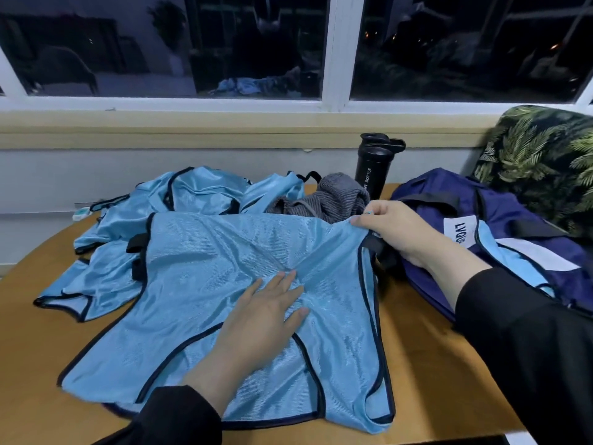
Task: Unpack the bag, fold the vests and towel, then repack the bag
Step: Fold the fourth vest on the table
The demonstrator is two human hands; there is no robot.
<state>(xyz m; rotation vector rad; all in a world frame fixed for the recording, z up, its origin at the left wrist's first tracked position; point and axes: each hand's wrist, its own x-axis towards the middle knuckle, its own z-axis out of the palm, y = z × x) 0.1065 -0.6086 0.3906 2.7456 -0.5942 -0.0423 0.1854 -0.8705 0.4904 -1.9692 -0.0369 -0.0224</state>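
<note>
1. A wooden table (426, 380) sits below a dark window (256, 43); near its left edge lies a rumpled heap of light blue vests (106, 252) with dark trim, reaching toward the far edge.
2. In the middle, close to the near edge, one light blue vest (199, 284) is spread flat; the left hand (263, 316) lies palm down on its centre, fingers straight and relaxed, pressing the cloth; a black sleeve (173, 415) covers the wrist.
3. Just behind the spread vest, toward the far edge, a grey striped towel (327, 197) lies crumpled; a black bottle (373, 165) stands upright right behind it.
4. The right hand (394, 226) pinches the vest's far right corner between thumb and fingers, lifting it slightly; this hand is beside the towel and just left of the bag.
5. At the right edge a navy bag (513, 220) lies slumped, with a white label and some light blue fabric on it; a leaf-patterned cushion (539, 162) sits behind it.
</note>
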